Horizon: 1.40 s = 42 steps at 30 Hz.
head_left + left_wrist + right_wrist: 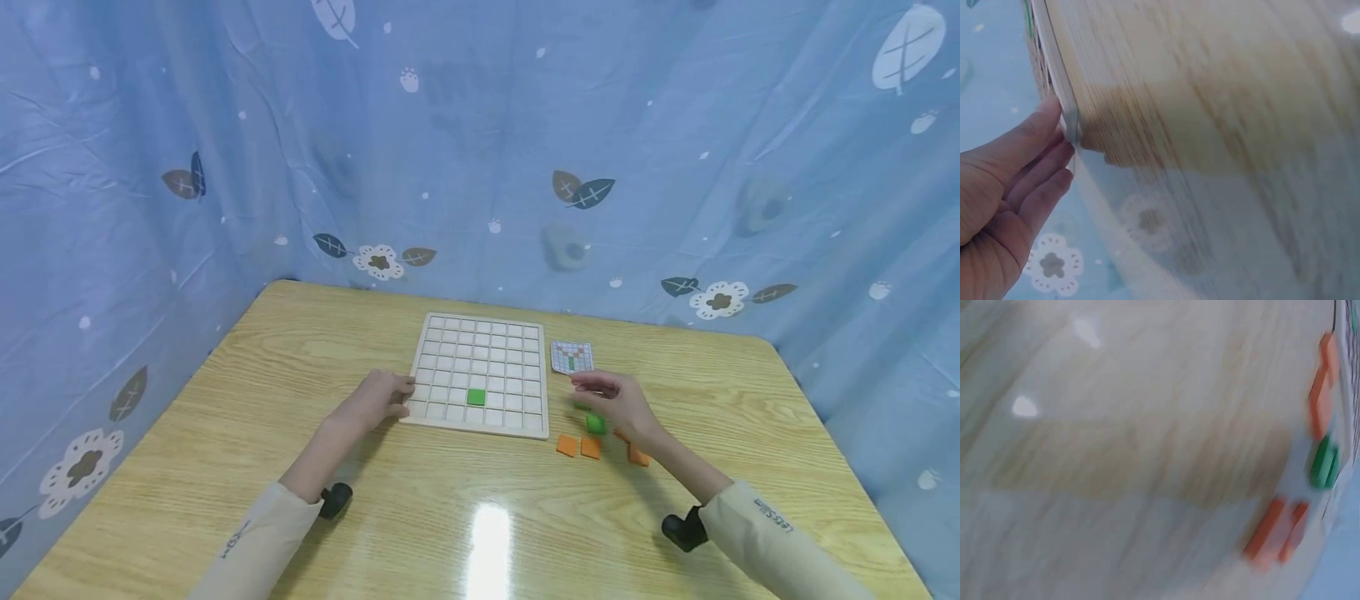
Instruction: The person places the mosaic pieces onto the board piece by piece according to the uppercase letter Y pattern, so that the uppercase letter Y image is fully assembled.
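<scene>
the table (405,508) runs wide around the board (480,352); relaxed left hand (377,395) touches its left edge, right hand (619,405), fingers parted, hovers by green tiles (596,425)

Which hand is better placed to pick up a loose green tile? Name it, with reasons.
Right, I'd judge: the right hand is close to the loose green tiles, right of the board. The left hand touches the board's left edge, so the board lies between it and those tiles.
</scene>
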Motion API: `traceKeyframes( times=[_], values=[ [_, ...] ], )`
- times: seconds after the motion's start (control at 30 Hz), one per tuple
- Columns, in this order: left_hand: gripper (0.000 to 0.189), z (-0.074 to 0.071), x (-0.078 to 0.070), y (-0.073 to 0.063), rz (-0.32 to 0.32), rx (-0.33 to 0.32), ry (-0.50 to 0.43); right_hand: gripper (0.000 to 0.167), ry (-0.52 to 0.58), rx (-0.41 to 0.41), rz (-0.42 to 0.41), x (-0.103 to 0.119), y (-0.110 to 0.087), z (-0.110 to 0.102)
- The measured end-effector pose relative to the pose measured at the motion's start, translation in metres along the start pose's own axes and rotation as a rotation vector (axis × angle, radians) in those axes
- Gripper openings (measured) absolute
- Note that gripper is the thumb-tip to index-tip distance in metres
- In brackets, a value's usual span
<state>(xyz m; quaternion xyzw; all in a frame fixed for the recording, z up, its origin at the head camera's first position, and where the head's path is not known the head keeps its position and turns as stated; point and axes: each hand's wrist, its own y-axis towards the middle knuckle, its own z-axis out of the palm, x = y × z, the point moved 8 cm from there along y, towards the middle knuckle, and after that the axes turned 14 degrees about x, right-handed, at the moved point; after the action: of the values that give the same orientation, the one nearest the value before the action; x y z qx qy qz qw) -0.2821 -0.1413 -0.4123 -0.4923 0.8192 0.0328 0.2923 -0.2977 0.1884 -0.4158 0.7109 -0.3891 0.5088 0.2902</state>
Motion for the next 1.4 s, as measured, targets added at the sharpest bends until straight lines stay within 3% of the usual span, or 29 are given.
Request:
traceKeyframes(
  times=[0.27,0.6,0.83,1.13,1.4],
  values=[
    [0.039,0.0,0.001,0.0,0.001,-0.003,0.03,0.043,0.029,0.063,0.023,-0.022,-0.013,-0.017],
    [0.037,0.002,-0.002,0.001,0.034,-0.003,0.054,0.043,0.009,0.12,0.071,-0.037,-0.005,-0.028],
    [0.038,0.002,0.0,0.0,-0.006,0.003,0.045,0.045,-0.079,0.218,0.076,-0.034,0.003,-0.026],
    [0.038,0.001,0.001,-0.001,-0.011,0.0,0.041,0.03,-0.266,0.21,0.07,-0.029,0.005,-0.024],
    [0.039,0.002,0.002,-0.001,-0.03,0.008,0.019,0.03,-0.22,0.192,0.093,-0.033,0.006,-0.028]
  ],
)
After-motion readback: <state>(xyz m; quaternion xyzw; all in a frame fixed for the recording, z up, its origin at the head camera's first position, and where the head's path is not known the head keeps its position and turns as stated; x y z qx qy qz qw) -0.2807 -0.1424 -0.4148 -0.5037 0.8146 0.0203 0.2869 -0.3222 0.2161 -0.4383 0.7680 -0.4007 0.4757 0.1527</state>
